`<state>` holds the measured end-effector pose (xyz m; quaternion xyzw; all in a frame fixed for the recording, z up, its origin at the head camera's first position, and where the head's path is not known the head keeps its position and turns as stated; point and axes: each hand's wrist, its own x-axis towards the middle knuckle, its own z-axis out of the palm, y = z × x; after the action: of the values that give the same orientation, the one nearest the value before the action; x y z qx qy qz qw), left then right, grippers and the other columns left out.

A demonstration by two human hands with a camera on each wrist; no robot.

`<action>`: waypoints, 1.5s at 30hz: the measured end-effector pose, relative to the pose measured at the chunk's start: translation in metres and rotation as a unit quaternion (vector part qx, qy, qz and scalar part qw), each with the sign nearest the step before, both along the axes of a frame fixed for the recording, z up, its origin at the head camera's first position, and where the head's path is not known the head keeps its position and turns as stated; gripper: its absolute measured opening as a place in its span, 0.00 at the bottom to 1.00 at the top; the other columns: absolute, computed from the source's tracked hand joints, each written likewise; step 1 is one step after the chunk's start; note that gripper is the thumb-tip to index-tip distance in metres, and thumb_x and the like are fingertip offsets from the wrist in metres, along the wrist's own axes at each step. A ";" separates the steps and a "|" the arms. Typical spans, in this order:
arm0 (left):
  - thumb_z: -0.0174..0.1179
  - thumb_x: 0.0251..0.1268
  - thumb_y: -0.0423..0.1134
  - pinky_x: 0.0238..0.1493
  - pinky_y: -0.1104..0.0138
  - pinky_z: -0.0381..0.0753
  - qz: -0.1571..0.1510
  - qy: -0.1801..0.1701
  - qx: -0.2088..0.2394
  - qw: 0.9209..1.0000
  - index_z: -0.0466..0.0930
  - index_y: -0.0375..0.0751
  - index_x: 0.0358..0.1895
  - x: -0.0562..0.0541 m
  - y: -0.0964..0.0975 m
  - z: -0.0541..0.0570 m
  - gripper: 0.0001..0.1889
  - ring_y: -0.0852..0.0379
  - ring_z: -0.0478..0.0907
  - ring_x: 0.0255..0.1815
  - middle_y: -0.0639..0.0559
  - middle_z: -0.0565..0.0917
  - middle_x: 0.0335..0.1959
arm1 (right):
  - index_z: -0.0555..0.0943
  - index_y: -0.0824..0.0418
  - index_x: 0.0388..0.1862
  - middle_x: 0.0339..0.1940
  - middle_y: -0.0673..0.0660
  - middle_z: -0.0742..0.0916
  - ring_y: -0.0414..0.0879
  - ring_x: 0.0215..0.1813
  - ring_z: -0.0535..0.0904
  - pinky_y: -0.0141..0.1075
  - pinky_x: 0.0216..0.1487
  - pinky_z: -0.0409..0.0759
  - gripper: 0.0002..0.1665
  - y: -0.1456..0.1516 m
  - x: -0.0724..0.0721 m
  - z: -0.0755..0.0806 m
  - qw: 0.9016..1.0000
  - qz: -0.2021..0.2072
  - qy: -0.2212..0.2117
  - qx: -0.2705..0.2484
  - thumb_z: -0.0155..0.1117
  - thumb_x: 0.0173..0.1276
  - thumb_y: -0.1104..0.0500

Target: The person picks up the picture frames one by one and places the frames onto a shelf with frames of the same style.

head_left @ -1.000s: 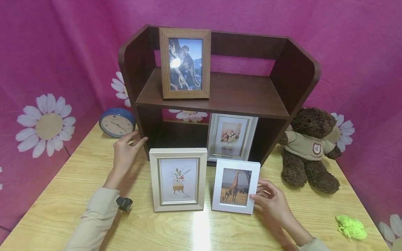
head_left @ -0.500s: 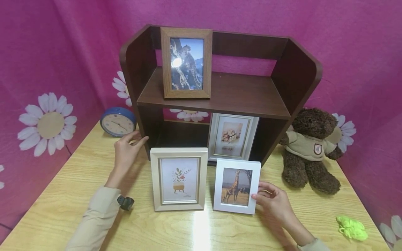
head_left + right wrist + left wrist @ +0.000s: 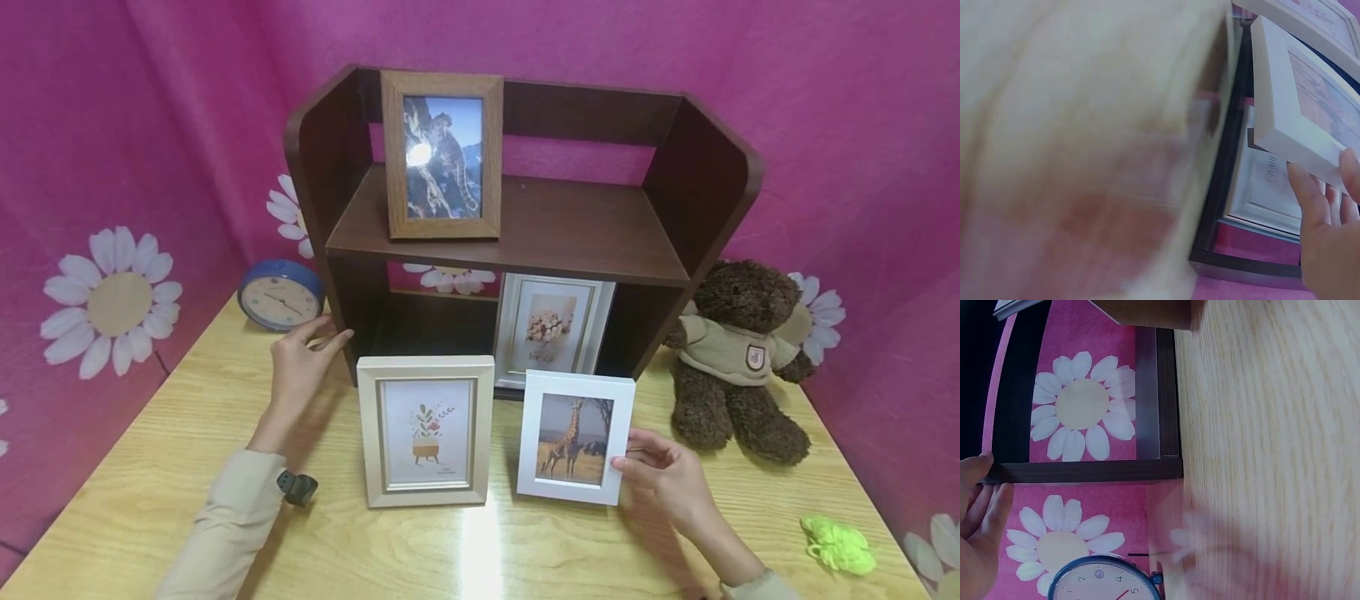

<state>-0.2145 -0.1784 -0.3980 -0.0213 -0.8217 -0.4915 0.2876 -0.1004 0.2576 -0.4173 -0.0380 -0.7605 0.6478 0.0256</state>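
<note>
The right hand (image 3: 671, 487) pinches the giraffe frame (image 3: 573, 437), some fingertips hidden behind it; the left hand (image 3: 300, 367) pinches an edge of the shelf (image 3: 577, 225). Beyond the right fingers, a bouquet frame (image 3: 551, 321) is partly covered; past the left, a clock (image 3: 281, 297), cropped in the left wrist view.

The giraffe frame (image 3: 575, 437) at lower right of centre was white; the plant frame (image 3: 427, 433) at lower centre, cream; the shelf (image 3: 585, 218) at centre, dark brown. At left, the cloth (image 3: 187, 142) was magenta with white, yellow-centred daisies (image 3: 118, 302).
</note>
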 end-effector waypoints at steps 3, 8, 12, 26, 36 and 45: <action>0.68 0.53 0.27 0.41 0.79 0.81 -0.003 -0.001 -0.003 1.000 0.81 0.24 0.45 0.000 -0.001 -0.001 0.16 0.55 0.83 0.38 0.32 0.84 0.39 | 0.83 0.50 0.37 0.28 0.44 0.87 0.36 0.33 0.83 0.29 0.35 0.85 0.23 0.003 0.000 0.007 1.000 0.007 0.002 -0.020 0.67 0.52 0.77; 0.68 0.53 0.27 0.39 0.90 0.74 -0.006 0.002 -0.003 1.000 0.81 0.24 0.46 0.000 0.000 0.000 0.15 0.48 0.83 0.39 0.31 0.84 0.39 | 0.83 0.44 0.35 0.30 0.44 0.87 0.36 0.34 0.83 0.29 0.36 0.85 0.26 0.008 -0.002 0.020 0.999 0.017 0.013 -0.030 0.67 0.53 0.77; 0.68 0.53 0.27 0.39 0.89 0.74 -0.008 0.003 -0.004 1.000 0.81 0.24 0.46 0.001 0.000 0.000 0.16 0.40 0.82 0.41 0.31 0.84 0.40 | 0.83 0.43 0.36 0.30 0.43 0.86 0.35 0.34 0.83 0.29 0.36 0.85 0.24 0.012 -0.005 0.031 0.999 0.016 0.018 -0.024 0.67 0.55 0.75; 0.68 0.54 0.28 0.38 0.86 0.77 -0.007 0.001 -0.017 1.000 0.81 0.25 0.45 0.002 -0.001 0.000 0.15 0.43 0.83 0.39 0.33 0.85 0.39 | 0.83 0.44 0.40 0.31 0.44 0.86 0.35 0.34 0.84 0.28 0.35 0.85 0.25 0.018 -0.008 0.068 0.998 0.024 0.064 -0.012 0.67 0.56 0.74; 0.68 0.53 0.27 0.40 0.81 0.80 -0.008 -0.001 -0.006 1.000 0.81 0.24 0.45 0.000 -0.001 0.000 0.15 0.40 0.82 0.39 0.32 0.84 0.39 | 0.84 0.52 0.44 0.33 0.48 0.87 0.38 0.34 0.84 0.32 0.34 0.86 0.27 0.013 -0.012 0.092 0.985 0.054 0.138 -0.087 0.61 0.56 0.81; 0.69 0.52 0.28 0.37 0.87 0.77 -0.009 0.003 -0.009 1.000 0.82 0.25 0.44 0.000 -0.002 0.001 0.15 0.64 0.80 0.35 0.34 0.85 0.39 | 0.84 0.58 0.46 0.33 0.52 0.88 0.41 0.34 0.85 0.33 0.34 0.86 0.28 0.011 -0.016 0.113 0.971 0.075 0.174 -0.144 0.57 0.55 0.85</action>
<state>-0.2150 -0.1803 -0.3974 -0.0331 -0.8247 -0.4870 0.2856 -0.1164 0.2687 -0.3043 0.1290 -0.6436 0.7473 0.1032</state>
